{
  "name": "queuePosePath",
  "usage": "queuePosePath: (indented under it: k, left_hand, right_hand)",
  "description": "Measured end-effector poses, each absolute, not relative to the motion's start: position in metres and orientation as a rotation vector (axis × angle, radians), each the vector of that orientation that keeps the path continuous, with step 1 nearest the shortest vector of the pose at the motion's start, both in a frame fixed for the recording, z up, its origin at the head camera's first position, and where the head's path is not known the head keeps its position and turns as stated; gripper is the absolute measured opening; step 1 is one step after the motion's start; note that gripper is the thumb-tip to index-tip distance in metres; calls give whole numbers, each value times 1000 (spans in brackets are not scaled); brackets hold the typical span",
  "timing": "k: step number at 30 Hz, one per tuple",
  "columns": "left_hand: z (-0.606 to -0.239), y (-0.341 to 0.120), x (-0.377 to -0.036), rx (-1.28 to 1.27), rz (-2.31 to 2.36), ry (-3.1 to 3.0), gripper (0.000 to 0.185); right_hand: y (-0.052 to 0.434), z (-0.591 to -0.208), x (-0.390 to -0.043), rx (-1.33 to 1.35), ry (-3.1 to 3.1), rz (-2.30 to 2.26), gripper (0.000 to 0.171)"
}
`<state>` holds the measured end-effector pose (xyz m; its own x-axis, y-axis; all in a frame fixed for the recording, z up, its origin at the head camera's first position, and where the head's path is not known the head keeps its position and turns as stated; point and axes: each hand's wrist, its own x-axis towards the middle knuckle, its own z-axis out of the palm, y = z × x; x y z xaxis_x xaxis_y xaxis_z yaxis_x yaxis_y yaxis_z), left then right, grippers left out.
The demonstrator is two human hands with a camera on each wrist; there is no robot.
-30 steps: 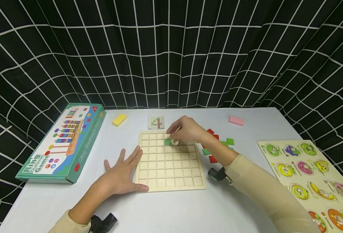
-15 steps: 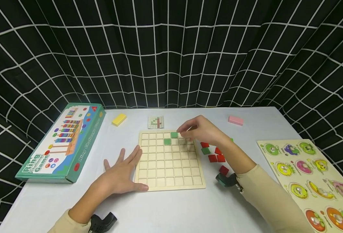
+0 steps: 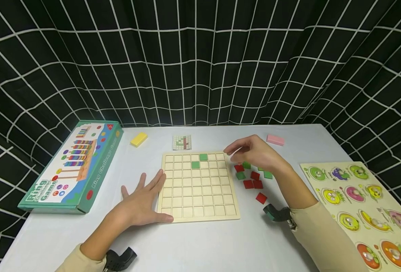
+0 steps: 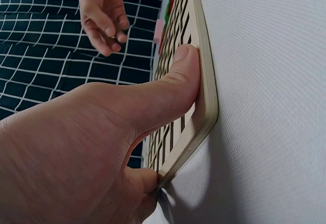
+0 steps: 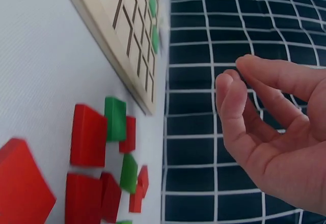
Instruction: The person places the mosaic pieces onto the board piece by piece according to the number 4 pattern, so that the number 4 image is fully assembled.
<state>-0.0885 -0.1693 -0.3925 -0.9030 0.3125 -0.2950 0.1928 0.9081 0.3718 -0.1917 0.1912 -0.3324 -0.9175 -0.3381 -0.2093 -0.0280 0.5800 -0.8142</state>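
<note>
A square wooden grid board (image 3: 199, 189) lies in the middle of the white table. Two green tiles sit in its cells: one green tile (image 3: 203, 157) in the far row, another green tile (image 3: 195, 165) diagonally nearer and to the left. My left hand (image 3: 142, 206) rests along the board's left side, fingers spread, with the thumb on the near left corner. My right hand (image 3: 254, 153) hovers beyond the board's right edge, fingers loosely bent and holding nothing. Below it lie several loose red tiles (image 3: 248, 184) and green tiles (image 3: 240, 175).
A small pattern card (image 3: 181, 142) lies behind the board, between a yellow block (image 3: 139, 139) and a pink block (image 3: 275, 140). A Ring Challenge Game box (image 3: 74, 166) stands at the left. A fruit puzzle board (image 3: 360, 204) takes up the right side.
A green tile now sits in the far row of the board, where my right hand was working. That hand let go and moved right, over the loose tiles. The left hand stayed put.
</note>
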Motion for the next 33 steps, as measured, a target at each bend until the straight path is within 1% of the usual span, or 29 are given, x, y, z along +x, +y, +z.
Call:
queuePosePath:
  k: [13, 23, 33]
  left_hand:
    - [-391, -170, -87, 360, 473, 2714, 131]
    - [-391, -169, -88, 361, 478, 2714, 131]
    - [-392, -168, -88, 364, 484, 2715, 132]
  right_hand:
    - [223, -338, -190, -395, 2494, -1209, 25]
    - [244, -356, -202, -356, 2498, -1201, 28]
    - [245, -369, -207, -257, 2554, -1116, 33]
